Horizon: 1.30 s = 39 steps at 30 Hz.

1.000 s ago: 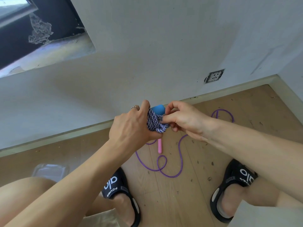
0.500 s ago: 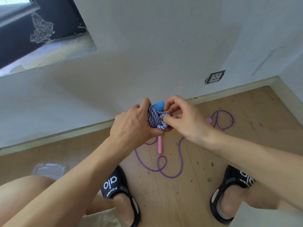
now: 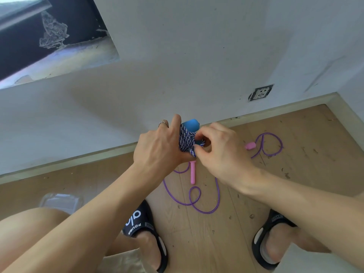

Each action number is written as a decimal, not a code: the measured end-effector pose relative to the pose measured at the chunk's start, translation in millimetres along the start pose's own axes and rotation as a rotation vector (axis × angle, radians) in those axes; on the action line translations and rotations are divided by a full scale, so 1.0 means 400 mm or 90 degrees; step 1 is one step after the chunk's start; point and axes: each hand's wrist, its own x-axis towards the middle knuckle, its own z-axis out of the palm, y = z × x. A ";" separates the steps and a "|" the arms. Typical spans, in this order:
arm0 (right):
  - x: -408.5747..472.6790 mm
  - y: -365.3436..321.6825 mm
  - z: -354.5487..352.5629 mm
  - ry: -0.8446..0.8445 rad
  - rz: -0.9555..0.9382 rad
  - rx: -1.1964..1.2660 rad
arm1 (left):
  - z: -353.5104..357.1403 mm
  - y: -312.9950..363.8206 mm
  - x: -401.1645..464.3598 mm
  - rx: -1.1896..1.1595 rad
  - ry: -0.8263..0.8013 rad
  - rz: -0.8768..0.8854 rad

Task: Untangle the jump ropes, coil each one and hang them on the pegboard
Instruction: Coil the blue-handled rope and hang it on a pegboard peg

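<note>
Both hands, the left hand (image 3: 159, 146) and right hand (image 3: 220, 154), gripped the braided blue rope coil (image 3: 186, 142); the purple rope (image 3: 197, 201) lay on the floor (image 3: 216, 243).

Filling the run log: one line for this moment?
step: coiling | left hand: grips blue-handled rope | right hand: tucks its end | purple rope: loose on floor

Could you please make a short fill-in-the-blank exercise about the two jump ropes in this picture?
1. The left hand holds a coiled rope that has a ____ handle.
2. The purple rope lies loose on the wooden ____.
3. Its handles are ____ in colour.
4. The right hand pinches the ____ rope.

Missing words: blue; floor; pink; coiled
</note>
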 end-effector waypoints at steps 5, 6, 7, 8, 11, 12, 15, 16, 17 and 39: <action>0.010 -0.006 0.012 0.035 0.001 -0.009 | -0.003 0.010 0.010 0.010 0.003 -0.016; 0.013 -0.004 0.014 0.037 0.000 -0.010 | -0.004 0.012 0.011 0.010 0.001 -0.019; 0.017 -0.001 0.016 0.040 -0.002 -0.009 | -0.005 0.013 0.013 0.010 0.000 -0.021; 0.020 0.002 0.017 0.041 0.000 -0.003 | -0.006 0.014 0.013 0.014 -0.001 -0.021; 0.027 0.010 0.015 0.028 0.036 0.036 | -0.009 0.018 0.015 0.033 0.001 -0.014; 0.029 0.013 0.013 0.021 0.040 0.040 | -0.010 0.019 0.015 0.040 0.003 -0.011; 0.039 0.015 0.007 0.020 0.028 0.036 | -0.014 0.025 0.017 0.060 0.009 -0.002; 0.042 0.017 0.005 0.024 0.026 0.042 | -0.014 0.025 0.017 0.065 0.007 -0.002; 0.045 0.020 0.004 0.025 0.026 0.050 | -0.015 0.026 0.017 0.066 0.003 -0.002; 0.051 0.049 0.002 -0.031 0.085 0.073 | -0.013 0.039 0.014 -0.011 0.000 -0.017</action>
